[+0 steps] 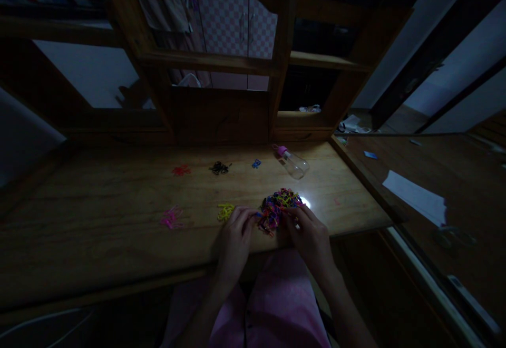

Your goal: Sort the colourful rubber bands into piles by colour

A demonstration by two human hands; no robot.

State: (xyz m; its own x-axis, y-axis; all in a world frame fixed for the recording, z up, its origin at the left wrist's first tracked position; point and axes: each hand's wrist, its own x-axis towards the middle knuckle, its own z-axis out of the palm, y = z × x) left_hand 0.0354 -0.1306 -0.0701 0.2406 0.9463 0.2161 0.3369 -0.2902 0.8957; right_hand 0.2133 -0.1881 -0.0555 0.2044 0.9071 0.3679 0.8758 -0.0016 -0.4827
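A mixed heap of small coloured loops that look like rubber bands (281, 200) lies on the wooden desk in front of me. My left hand (238, 226) is at the heap's left edge, thumb and forefinger pinched on a blue band (259, 214). On the right side of the heap, my right hand (310, 230) has its fingertips pressed together among the bands; what they pinch is hidden. Just left of my left hand is a yellow pile (225, 211). Farther off lie a pink pile (172, 218), a red pile (181, 170), a black pile (220, 167) and a few blue bands (256, 163).
A clear bottle with a pink cap (295, 165) lies on its side behind the heap. Wooden shelving (221, 63) rises at the desk's back. To the right, a brown surface holds white papers (415, 196) and a blue card (370, 154). The room is dim.
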